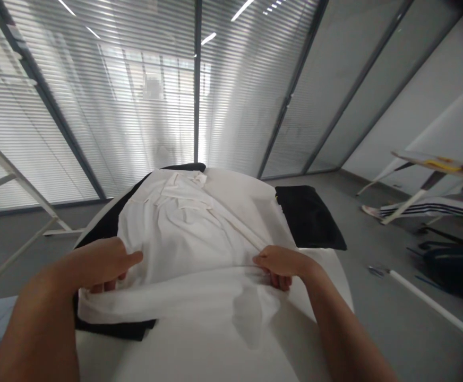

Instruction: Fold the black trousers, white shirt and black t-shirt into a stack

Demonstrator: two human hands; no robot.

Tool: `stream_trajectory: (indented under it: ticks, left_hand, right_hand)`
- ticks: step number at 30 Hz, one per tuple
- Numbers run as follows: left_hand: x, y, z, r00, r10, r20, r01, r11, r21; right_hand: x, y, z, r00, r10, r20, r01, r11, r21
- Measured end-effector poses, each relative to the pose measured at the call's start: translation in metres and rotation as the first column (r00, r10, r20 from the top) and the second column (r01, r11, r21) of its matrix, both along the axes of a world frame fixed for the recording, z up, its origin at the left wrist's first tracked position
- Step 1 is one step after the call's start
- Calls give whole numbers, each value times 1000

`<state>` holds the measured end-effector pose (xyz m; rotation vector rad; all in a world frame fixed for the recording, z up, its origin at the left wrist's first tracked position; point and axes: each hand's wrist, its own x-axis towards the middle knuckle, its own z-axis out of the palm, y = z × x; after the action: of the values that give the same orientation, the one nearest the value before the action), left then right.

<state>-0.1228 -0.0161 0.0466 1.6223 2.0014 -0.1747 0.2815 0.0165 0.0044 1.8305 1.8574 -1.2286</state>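
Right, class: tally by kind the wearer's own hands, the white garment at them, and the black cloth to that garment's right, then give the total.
Left hand and right hand: 2
White garment: 1
Black cloth on the right: 1
Total: 4

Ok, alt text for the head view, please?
A white garment lies spread on a white table, its near part pinched by a person's right hand, with their left hand at the opposite side. Blinds line the glass wall behind.
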Motion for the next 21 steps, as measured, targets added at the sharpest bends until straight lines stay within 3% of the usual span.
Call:
stream_trajectory:
  ticks: [3, 8, 12, 14, 17, 21]
  left_hand:
    - [-5, -5, -6, 996, 47, 77, -31, 980, -195]
    - [-13, 1, 0, 990, 136, -27, -139, 974, -179]
    - [-13, 18, 19, 974, 199, -104, -206, 977, -55]
    - [-3, 31, 25, 986, 151, -71, -151, 989, 0]
    - [21, 62, 26, 997, 57, -57, -56, 998, 30]
    - [51, 116, 6, 999, 14, 47, -14, 1000, 0]
  right_hand:
    - [1, 0, 1, 996, -2, 84, -2, 999, 42]
    - [8, 2, 2, 973, 9, 233, -65, 971, 232]
    - [4, 4, 0, 911, -93, 401, -142, 844, 517]
    - [-3, 4, -2, 896, -136, 423, -169, 777, 607]
    - [-20, 3, -7, 923, -117, 366, -171, 729, 663]
    - [-46, 6, -13, 947, -13, 322, -227, 680, 697]
